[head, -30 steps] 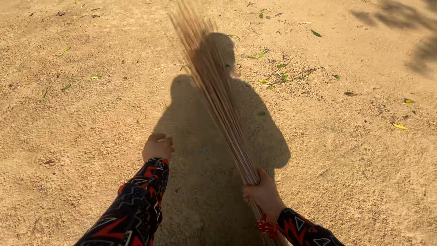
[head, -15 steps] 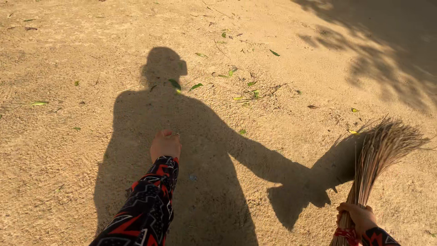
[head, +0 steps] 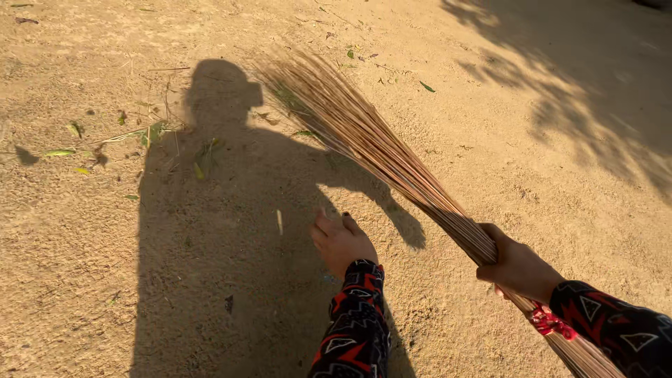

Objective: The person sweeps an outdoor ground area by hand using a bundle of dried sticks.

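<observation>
1 stick broom (head: 364, 140) | right hand (head: 518, 266) fingers clamp its bundle | left hand (head: 341, 241) loosely curled, empty, beside it

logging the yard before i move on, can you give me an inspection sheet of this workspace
surface: bare sandy ground, sunlit, with fine scrape marks
job's things: stick broom, a bundle of thin straw-coloured sticks with a red tie near the grip; bristle end fanned out over the ground at upper left
clutter: green and yellow leaves and twigs scattered at left; a few loose leaves further up
grippers: right hand closed around the broom; left hand empty, fingers loosely curled, held over the ground
cables: nothing seen
surroundings: the person's shadow across the ground; tree shade at upper right
</observation>
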